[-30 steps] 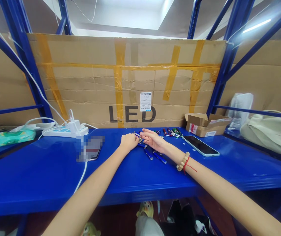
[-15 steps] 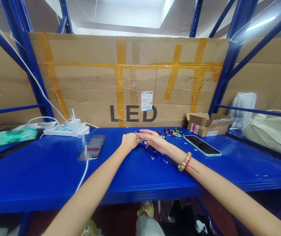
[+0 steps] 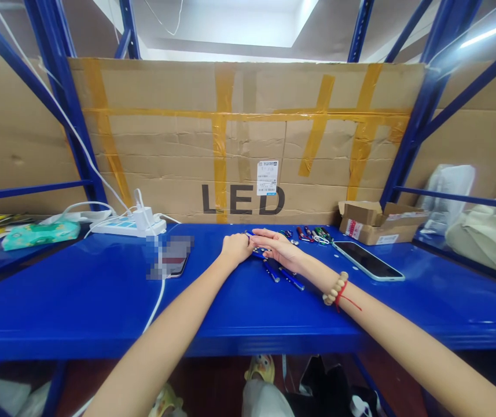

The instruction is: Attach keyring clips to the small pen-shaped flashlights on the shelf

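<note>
Over a group of slim blue metal tubes with silver ends, my two hands meet at the middle of the blue shelf [image 3: 213, 313]. My left hand [image 3: 236, 249] is closed, its fingers curled inward; a bit of blue shows by its fingertips, but what it grips is hidden. My right hand [image 3: 280, 248] lies with fingers stretched toward the left hand, their tips touching or almost touching it. Below the right hand, one blue tube [image 3: 271, 271] and a second blue tube [image 3: 291, 279] lie on the shelf. Other blue pieces under the fingers are partly covered.
Behind the hands lie small red and green tubes [image 3: 312, 234]. A phone [image 3: 369, 260] and an open cardboard box [image 3: 380, 223] are on the right. At left are a partly blurred phone [image 3: 178, 258], a white power strip [image 3: 120, 226] and its cable. A large carton [image 3: 169, 145] stands behind.
The view has turned slightly left, so everything sits further right in the picture. Both hands keep nearly the same place and pose over the blue tubes.
</note>
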### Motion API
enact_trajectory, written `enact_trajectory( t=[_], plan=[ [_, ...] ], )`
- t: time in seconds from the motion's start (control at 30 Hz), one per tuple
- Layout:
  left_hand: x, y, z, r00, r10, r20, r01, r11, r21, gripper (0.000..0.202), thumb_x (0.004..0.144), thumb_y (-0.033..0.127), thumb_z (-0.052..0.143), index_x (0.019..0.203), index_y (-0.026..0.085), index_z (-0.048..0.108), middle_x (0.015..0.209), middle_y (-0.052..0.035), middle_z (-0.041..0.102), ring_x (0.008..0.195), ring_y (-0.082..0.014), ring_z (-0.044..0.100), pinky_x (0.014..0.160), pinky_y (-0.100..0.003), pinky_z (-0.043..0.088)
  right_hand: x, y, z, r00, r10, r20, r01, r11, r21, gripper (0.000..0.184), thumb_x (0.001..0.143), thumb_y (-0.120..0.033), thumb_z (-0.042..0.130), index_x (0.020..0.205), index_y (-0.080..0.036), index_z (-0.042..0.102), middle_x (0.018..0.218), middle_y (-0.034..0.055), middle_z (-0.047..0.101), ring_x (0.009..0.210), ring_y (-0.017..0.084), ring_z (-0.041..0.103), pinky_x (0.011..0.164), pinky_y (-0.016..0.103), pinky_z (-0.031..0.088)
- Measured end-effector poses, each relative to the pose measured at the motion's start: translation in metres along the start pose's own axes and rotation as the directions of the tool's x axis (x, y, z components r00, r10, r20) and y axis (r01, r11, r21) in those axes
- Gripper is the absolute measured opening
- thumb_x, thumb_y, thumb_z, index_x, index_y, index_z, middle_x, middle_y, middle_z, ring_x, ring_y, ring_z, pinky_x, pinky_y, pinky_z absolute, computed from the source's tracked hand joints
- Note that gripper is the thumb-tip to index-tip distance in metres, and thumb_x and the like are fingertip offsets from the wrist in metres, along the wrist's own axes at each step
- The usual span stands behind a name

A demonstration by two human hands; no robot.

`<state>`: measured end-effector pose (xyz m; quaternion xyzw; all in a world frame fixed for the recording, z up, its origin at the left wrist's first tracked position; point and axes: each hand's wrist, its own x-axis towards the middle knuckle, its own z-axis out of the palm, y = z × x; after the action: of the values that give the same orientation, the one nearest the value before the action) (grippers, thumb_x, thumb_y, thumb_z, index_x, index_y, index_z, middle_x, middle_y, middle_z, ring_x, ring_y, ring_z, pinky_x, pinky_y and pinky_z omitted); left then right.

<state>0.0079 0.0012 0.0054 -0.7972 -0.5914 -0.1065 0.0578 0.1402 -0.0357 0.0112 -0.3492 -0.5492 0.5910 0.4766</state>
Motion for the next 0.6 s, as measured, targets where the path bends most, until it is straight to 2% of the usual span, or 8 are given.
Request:
enact_trajectory(
  t=[0.23, 0.6],
  plan=[
    [-0.0024, 0.0008, 0.0002, 0.999, 0.000, -0.034, -0.001, 1.000, -0.013, 0.041, 0.083, 0.035, 0.028, 0.091, 0.018, 0.064, 0.096, -0.0095, 0.066, 0.090, -0.0230, 0.060, 0.073, -0.032, 0.044, 0.0028, 0.0022, -0.0008, 0.999, 0.018, -0.033, -0.017, 0.999, 0.034, 0.034, 0.063, -0.017, 0.070, 0.096, -0.021, 0.064, 0.072, -0.0014, 0.066, 0.056, 0.004, 0.055, 0.044, 0.011, 0.041],
    [-0.0006, -0.0004, 0.0020, 0.999, 0.011, -0.053, -0.012, 1.000, -0.019, 0.040, 0.082, 0.032, 0.027, 0.086, 0.019, 0.065, 0.094, -0.0087, 0.067, 0.089, -0.0229, 0.061, 0.072, -0.033, 0.044, 0.0027, 0.0001, 0.0002, 0.998, 0.021, -0.064, -0.017, 0.998, 0.058, 0.029, 0.062, -0.019, 0.068, 0.091, -0.021, 0.065, 0.069, -0.0026, 0.062, 0.056, 0.004, 0.053, 0.043, 0.012, 0.039]
  ],
)
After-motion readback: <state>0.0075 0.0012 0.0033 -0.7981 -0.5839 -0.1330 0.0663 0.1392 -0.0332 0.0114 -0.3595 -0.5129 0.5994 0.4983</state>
